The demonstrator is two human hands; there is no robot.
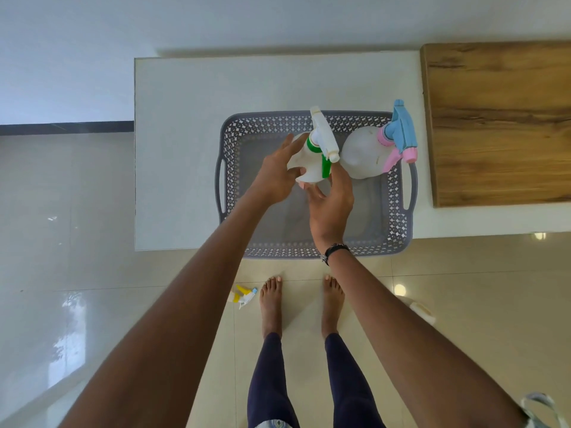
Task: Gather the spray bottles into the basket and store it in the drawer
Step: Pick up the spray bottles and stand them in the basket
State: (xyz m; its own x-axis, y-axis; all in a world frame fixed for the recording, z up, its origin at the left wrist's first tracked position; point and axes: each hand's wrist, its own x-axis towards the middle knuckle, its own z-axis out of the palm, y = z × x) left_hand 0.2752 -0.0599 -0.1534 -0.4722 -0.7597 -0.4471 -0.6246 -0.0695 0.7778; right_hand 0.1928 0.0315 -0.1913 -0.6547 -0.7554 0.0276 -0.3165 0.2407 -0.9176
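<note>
A grey perforated basket (230, 156) sits on the white counter (182, 143), its near end overhanging the edge. Two white spray bottles stand inside at the far end. One has a green-and-white trigger (321, 140), the other a blue-and-pink trigger (367, 152). My left hand (275, 177) grips the green-and-white bottle from the left, thumb and fingers around its body. My right hand (330, 208) is just below that bottle, fingers spread and touching its lower side. A yellow-and-white spray bottle (242, 296) lies on the floor by my left foot.
A wooden board (500, 125) lies on the counter right of the basket. Another pale bottle (421, 310) lies on the tiled floor to my right. A grey bag handle (540, 409) shows at the bottom right. No drawer is in view.
</note>
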